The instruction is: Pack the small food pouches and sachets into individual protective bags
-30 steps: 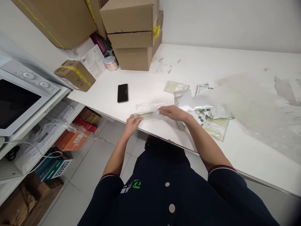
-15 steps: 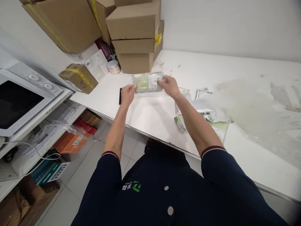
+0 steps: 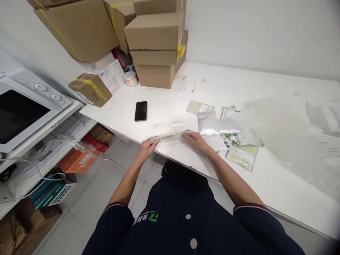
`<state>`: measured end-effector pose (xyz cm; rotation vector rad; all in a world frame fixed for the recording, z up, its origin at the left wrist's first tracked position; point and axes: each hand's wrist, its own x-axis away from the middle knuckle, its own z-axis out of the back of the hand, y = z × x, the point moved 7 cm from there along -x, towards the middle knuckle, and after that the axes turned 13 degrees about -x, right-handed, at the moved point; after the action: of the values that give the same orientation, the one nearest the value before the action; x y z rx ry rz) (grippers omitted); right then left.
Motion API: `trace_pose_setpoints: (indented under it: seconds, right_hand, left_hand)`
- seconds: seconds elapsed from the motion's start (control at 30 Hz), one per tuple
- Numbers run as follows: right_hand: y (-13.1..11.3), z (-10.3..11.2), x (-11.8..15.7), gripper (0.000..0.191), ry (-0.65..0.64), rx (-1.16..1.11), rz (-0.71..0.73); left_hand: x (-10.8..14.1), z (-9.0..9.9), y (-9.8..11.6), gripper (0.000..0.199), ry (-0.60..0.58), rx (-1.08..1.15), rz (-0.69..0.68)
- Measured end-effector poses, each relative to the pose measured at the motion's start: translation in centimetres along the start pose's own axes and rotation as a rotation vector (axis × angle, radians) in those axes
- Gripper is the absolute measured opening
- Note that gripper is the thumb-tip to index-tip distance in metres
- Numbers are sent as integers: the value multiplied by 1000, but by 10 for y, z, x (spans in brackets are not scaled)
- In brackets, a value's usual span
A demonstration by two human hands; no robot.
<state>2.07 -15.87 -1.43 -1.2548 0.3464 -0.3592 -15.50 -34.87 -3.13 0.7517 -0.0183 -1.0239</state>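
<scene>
My left hand (image 3: 148, 147) grips the left end of a clear plastic packet (image 3: 170, 135), and my right hand (image 3: 195, 139) pinches its right end. The packet is seen nearly edge-on, low over the table's front edge, so its face is hidden. Behind it shows a crinkled clear plastic piece (image 3: 168, 128). A black phone (image 3: 141, 111) lies to the back left. Right of my hands are a silvery pouch (image 3: 220, 126), a pale green packet (image 3: 200, 107) and another green packet (image 3: 243, 154).
Stacked cardboard boxes (image 3: 154, 39) stand at the table's back left, beside a round tin (image 3: 130, 78) and a taped box (image 3: 90, 89). A large clear plastic sheet (image 3: 287, 131) covers the right side. At far left is a microwave (image 3: 23, 109).
Both hands have come down and nearer my body with the packet, which has tipped from face-on to nearly edge-on. The phone now shows fully, and the crinkled plastic has come into view.
</scene>
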Motion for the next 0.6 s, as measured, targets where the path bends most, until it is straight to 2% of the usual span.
trace_pose_setpoints:
  seconds: [0.07, 0.2, 0.3, 0.4, 0.53, 0.6]
  right_hand:
    - [9, 1, -4, 36, 49, 68, -72]
    - [10, 4, -35, 34, 131, 323, -229]
    - [12, -2, -54, 32, 145, 481, -345]
    - [16, -10, -59, 35, 187, 533, -417]
    - [17, -19, -55, 35, 265, 615, -436]
    - [13, -21, -53, 34, 343, 689, -391]
  left_hand:
    - [3, -7, -8, 32, -42, -13, 136]
    - [-19, -8, -15, 35, -79, -89, 341]
    - [-37, -10, -14, 26, -134, -204, 411]
    - [-45, -12, -7, 22, -200, -325, 447]
    - [-50, -12, 5, 47, -287, -489, 501]
    - [-59, -8, 8, 63, -273, -570, 448]
